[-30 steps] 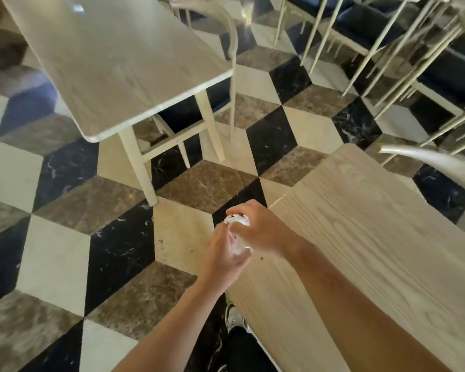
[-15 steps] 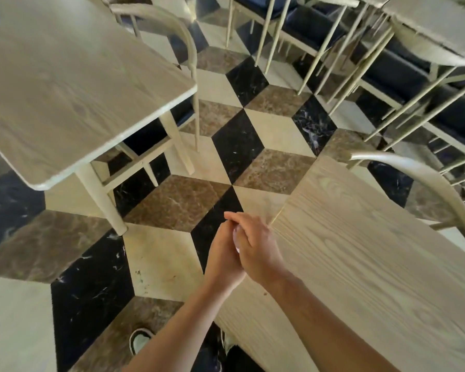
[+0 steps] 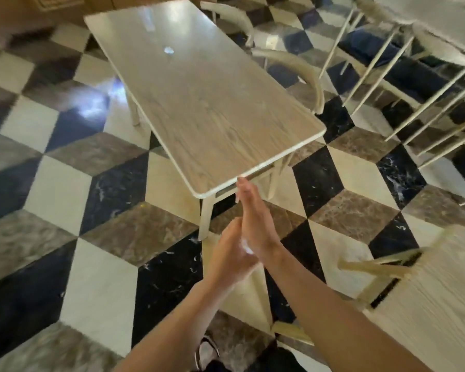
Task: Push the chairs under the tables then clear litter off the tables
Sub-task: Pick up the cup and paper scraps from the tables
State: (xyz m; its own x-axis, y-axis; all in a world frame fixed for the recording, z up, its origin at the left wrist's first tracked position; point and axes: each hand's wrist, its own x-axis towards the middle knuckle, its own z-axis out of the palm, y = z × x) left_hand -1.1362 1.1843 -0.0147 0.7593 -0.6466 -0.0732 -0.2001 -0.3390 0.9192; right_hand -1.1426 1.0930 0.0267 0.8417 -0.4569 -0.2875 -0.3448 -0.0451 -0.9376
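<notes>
My left hand (image 3: pixel 230 257) and my right hand (image 3: pixel 254 218) are pressed palm to palm over the floor. A small crumpled white piece of litter (image 3: pixel 246 247) shows between the palms. My right fingers are stretched flat and reach the near corner of a long pale wooden table (image 3: pixel 212 103). A small bright spot (image 3: pixel 169 50) lies on that tabletop; I cannot tell if it is litter or a reflection. Two pale chairs (image 3: pixel 295 68) stand tucked along the table's right side.
A second wooden table (image 3: pixel 440 304) fills the lower right, with a chair back (image 3: pixel 373 264) at its edge. More chairs with dark blue seats (image 3: pixel 403 68) crowd the upper right. The floor is checkered marble. My shoe (image 3: pixel 206 353) shows at the bottom.
The view has swung left from the right-hand table toward the long table. My hands moved from cupping the white litter to pressing it flat between the palms, with the right fingers straightened.
</notes>
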